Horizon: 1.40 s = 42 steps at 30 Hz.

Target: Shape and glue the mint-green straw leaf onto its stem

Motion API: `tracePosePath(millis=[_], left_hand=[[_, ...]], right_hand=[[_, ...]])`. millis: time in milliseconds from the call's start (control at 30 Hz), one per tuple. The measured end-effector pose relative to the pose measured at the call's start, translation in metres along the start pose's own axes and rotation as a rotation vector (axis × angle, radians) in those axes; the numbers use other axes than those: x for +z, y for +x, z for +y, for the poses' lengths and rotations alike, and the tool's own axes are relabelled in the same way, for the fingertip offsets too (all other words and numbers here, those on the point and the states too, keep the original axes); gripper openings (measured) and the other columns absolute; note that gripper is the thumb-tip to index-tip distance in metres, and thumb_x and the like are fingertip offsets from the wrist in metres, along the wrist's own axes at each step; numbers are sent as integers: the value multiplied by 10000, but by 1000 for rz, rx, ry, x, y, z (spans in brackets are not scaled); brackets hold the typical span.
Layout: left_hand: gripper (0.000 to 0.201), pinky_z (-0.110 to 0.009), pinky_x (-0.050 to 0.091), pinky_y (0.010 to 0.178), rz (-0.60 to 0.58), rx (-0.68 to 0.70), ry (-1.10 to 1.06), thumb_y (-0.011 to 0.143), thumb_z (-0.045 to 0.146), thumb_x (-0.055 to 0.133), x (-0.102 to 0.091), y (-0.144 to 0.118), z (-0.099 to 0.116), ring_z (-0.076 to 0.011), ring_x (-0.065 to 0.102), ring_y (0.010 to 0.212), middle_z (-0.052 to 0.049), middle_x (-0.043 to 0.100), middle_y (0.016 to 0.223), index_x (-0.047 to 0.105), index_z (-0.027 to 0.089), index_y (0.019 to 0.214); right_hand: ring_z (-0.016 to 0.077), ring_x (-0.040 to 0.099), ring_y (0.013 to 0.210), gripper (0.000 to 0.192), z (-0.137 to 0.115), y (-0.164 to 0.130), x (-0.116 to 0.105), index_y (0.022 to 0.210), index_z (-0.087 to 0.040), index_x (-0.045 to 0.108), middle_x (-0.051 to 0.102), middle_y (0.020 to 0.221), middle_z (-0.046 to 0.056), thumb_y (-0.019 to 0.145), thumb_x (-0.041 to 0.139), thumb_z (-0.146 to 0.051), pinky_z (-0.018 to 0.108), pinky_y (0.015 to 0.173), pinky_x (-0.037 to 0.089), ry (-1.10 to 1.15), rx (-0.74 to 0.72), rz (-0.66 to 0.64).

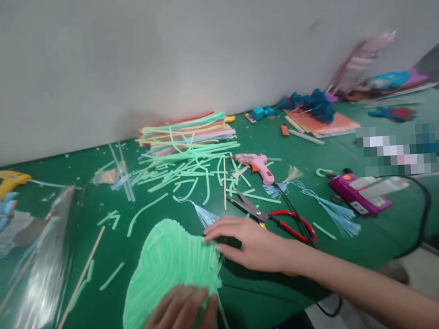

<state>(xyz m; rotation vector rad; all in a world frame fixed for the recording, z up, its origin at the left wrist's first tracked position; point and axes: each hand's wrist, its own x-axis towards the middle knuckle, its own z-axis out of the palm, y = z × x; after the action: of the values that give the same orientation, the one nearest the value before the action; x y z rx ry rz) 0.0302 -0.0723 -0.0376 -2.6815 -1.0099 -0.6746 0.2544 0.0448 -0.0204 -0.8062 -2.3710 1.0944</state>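
Two hands sit on one green fan-shaped piece made of glued straw lengths, head view only. It lies flat on the green table at the near edge, straws running roughly near-to-far w/ a lean toward the person's right, wide part to the far side, narrowing toward the body. Left hand is at the bottom edge of the frame, fingers spread flat on the piece's near end, pressing, not gripping; motion blur hides finer detail. Right hand comes in from the right w/ forearm crossing the table edge, palm down, fingers extended, tips touching the piece's right-far edge; flat and loose, nothing grasped. So the piece lies directly under the left hand and to the left of the right hand; left is nearer its middle. Beyond the right hand, close by: red-handled scissors, blades pointing far-left. Farther off: pink glue gun, loose cut green straws, stack of coloured straws by the wall. Thin wooden stick lies diagonally left of the piece, apart from it.
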Motion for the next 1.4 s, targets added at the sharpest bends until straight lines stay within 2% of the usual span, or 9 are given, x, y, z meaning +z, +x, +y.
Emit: tracePosePath(millis=[100, 267, 367, 500, 733, 833, 967, 1167, 1400], left_hand=[[232, -396, 551, 848, -47, -10, 2, 954, 268, 530, 0, 14, -13, -275, 715, 977, -99, 764, 1057, 720, 157, 1030], [187, -381, 542, 844, -107, -26, -64, 911, 172, 577, 10, 19, -15, -268, 697, 985, -97, 764, 1020, 715, 140, 1034], [227, -377, 537, 844, -152, -29, -87, 903, 212, 600, 13, 19, -16, -266, 695, 978, -91, 758, 1031, 702, 162, 1099], [264, -372, 541, 793, -206, -53, -113, 904, 284, 600, 16, 22, -21, -252, 708, 878, -78, 761, 979, 695, 193, 1133], [304, -407, 544, 710, -231, -52, -160, 869, 312, 628, 20, 28, -25, -308, 704, 816, -146, 736, 917, 712, 129, 1097], [328, -446, 544, 738, -235, -78, -126, 866, 328, 624, 22, 27, -24, -345, 689, 883, -181, 720, 982, 709, 140, 1121], [354, -512, 469, 945, -237, -61, -112, 855, 337, 646, 25, 24, -25, -387, 608, 1140, -212, 665, 1216, 694, 165, 1161], [498, -461, 292, 1129, -271, -41, -117, 887, 273, 604, 26, 22, -24, -318, 541, 1274, -164, 634, 1338, 558, 111, 1355], [380, -444, 352, 1059, -266, -110, -162, 952, 295, 537, 26, 30, -21, -295, 584, 1225, -98, 637, 1349, 613, 129, 1285]], right_hand=[[245, 580, 1074, 300, -4, -6, 3, 1145, -182, 661, 639, 1120, 113, 880, 673, -321, 393, 923, 507, -187, -37, 31], [251, 589, 959, 254, 1, -13, 18, 1107, -116, 640, 635, 1036, 145, 936, 594, -298, 386, 811, 532, -417, -88, 31], [209, 601, 899, 183, 7, -17, 20, 1042, -144, 652, 664, 959, 112, 979, 499, -221, 331, 779, 527, -415, -101, 60], [194, 592, 847, 224, 12, -19, 15, 959, -156, 665, 678, 912, 99, 1000, 453, -215, 320, 753, 513, -412, -88, 76], [195, 575, 848, 290, 20, -15, 12, 928, -140, 667, 672, 903, 98, 1022, 409, -232, 316, 749, 495, -373, -65, 50], [205, 587, 881, 286, 21, -14, 10, 933, -136, 663, 671, 912, 109, 1022, 407, -229, 325, 762, 501, -353, -45, 36], [209, 596, 864, 295, 21, -10, 4, 923, -123, 666, 668, 889, 111, 1022, 408, -227, 330, 755, 504, -368, -21, -5], [197, 607, 853, 298, 19, -1, 3, 904, -133, 662, 661, 868, 95, 1024, 413, -243, 319, 763, 500, -401, -37, -19], [202, 603, 798, 321, 13, 3, 3, 863, -88, 660, 657, 835, 106, 1018, 429, -247, 319, 712, 495, -515, -35, -39]])
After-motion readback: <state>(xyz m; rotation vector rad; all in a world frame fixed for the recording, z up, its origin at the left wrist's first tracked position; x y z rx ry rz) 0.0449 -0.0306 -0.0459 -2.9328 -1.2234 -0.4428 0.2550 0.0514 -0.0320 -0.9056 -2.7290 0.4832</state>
